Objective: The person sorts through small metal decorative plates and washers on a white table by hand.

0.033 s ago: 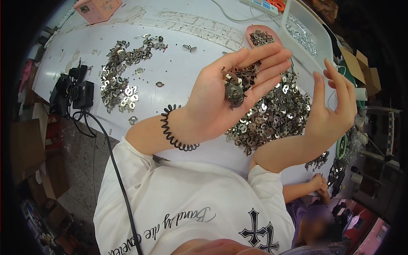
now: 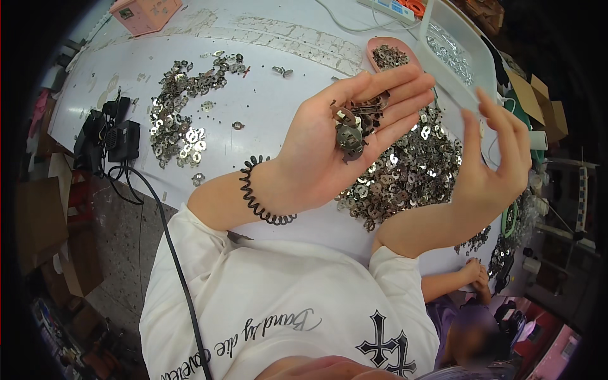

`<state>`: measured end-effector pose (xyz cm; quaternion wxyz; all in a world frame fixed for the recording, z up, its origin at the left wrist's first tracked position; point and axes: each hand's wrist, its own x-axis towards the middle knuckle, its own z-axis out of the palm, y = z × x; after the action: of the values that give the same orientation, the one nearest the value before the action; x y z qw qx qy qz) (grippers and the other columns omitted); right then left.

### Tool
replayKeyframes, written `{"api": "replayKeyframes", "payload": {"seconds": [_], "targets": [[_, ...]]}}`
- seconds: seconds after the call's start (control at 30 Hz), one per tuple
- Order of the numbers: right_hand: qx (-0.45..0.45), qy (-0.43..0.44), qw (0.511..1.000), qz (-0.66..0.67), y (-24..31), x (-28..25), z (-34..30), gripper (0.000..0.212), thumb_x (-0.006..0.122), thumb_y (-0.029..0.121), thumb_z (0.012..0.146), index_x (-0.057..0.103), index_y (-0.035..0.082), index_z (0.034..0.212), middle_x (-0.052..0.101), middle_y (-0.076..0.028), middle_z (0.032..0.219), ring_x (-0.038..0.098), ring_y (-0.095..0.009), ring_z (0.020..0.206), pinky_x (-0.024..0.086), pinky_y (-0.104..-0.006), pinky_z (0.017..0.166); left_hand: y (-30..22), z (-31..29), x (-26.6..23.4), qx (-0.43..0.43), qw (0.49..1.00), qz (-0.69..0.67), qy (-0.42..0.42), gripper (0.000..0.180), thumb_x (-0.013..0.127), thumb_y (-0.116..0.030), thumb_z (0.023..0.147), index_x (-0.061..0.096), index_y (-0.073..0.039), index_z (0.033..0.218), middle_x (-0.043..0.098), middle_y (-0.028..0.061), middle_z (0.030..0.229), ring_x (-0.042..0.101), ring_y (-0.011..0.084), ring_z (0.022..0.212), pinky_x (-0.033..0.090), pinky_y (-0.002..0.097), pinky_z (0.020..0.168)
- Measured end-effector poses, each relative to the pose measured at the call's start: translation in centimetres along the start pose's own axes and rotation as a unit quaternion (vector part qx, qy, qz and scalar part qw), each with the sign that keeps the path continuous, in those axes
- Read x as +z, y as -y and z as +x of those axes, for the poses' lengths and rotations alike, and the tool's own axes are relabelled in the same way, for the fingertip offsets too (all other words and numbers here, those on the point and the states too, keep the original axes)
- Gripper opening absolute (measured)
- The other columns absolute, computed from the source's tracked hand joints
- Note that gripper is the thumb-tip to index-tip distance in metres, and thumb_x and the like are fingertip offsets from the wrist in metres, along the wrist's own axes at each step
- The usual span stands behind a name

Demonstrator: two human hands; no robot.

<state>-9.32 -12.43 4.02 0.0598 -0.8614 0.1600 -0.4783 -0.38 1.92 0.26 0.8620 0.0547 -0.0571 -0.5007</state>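
Observation:
Palm up over the table, my left hand (image 2: pixel 310 139) carries a small heap of dark metal parts (image 2: pixel 351 133), some flat and some thin and spiky. Its fingers are stretched out toward the right, and a black coiled band (image 2: pixel 250 196) circles the wrist. My right hand (image 2: pixel 497 152) is raised to the right, fingers bent and apart, with nothing visible held. Between and beneath the hands spreads a large pile of small, shiny stamped metal pieces (image 2: pixel 405 171). Another pile of similar pieces (image 2: pixel 174 107) lies farther left.
A pink dish (image 2: pixel 413 52) of small parts and a white bin (image 2: pixel 475 76) of metal pieces stand at the back right. A pink box (image 2: pixel 142 14) is at the far left. Black devices (image 2: pixel 121 142) with a cable sit at the left edge. Another person's hands (image 2: pixel 474 273) rest at lower right.
The fingers of my right hand have shifted slightly to the left. My left hand and the parts in its palm look unchanged.

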Motion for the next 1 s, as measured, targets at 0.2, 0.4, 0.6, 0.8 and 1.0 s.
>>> {"api": "replayKeyframes", "payload": {"seconds": [0.2, 0.4, 0.6, 0.8, 1.0], "targets": [[-0.188, 0.106, 0.971, 0.106, 2.2, 1.4, -0.6, 0.025, 0.076, 0.004, 0.060, 0.074, 0.010, 0.084, 0.065, -0.001, 0.084, 0.059, -0.019, 0.079, 0.044, -0.0351, 0.082, 0.2, -0.2, 0.5, -0.011, 0.993, 0.096, -0.064, 0.047, 0.026, -0.022, 0.101, 0.042, 0.004, 0.136, 0.053, 0.0120, 0.133, 0.054, 0.0138, 0.105, 0.047, 0.0262, 0.091], [-0.203, 0.088, 0.969, 0.106, 1.8, 1.3, -0.4, 0.021, 0.076, 0.007, 0.056, 0.072, 0.010, 0.077, 0.064, 0.000, 0.083, 0.059, -0.020, 0.081, 0.042, -0.0386, 0.086, 0.1, -0.1, 1.4, -0.009, 0.995, 0.053, -0.082, 0.046, 0.025, -0.022, 0.101, 0.047, 0.002, 0.133, 0.058, 0.0082, 0.120, 0.050, 0.0093, 0.077, 0.046, 0.0216, 0.079], [-0.221, 0.076, 0.967, 0.102, 1.9, 1.8, -0.4, 0.022, 0.076, 0.008, 0.056, 0.071, 0.010, 0.077, 0.065, 0.000, 0.083, 0.059, -0.020, 0.081, 0.042, -0.0401, 0.087, 0.2, -0.3, 0.4, -0.003, 0.996, 0.072, -0.056, 0.047, 0.025, -0.022, 0.101, 0.045, 0.004, 0.134, 0.055, 0.0123, 0.126, 0.055, 0.0142, 0.104, 0.044, 0.0295, 0.099], [-0.256, 0.065, 0.959, 0.104, 1.4, 1.9, -0.2, 0.024, 0.074, 0.012, 0.053, 0.072, 0.011, 0.077, 0.065, 0.000, 0.081, 0.059, -0.019, 0.079, 0.043, -0.0414, 0.089, 0.1, -0.1, -0.3, -0.010, 1.000, -0.007, -0.010, 0.047, 0.025, -0.022, 0.101, 0.043, 0.007, 0.134, 0.051, 0.0159, 0.131, 0.051, 0.0199, 0.120, 0.039, 0.0340, 0.108], [-0.266, 0.026, 0.959, 0.097, 1.3, 1.2, 0.0, 0.027, 0.074, 0.016, 0.050, 0.075, 0.014, 0.077, 0.063, 0.001, 0.075, 0.059, -0.018, 0.077, 0.044, -0.0439, 0.088, -0.2, 0.0, -0.2, -0.011, 0.999, -0.046, 0.015, 0.048, 0.023, -0.022, 0.101, 0.039, 0.006, 0.137, 0.045, 0.0189, 0.140, 0.045, 0.0256, 0.129, 0.034, 0.0370, 0.111]]}}
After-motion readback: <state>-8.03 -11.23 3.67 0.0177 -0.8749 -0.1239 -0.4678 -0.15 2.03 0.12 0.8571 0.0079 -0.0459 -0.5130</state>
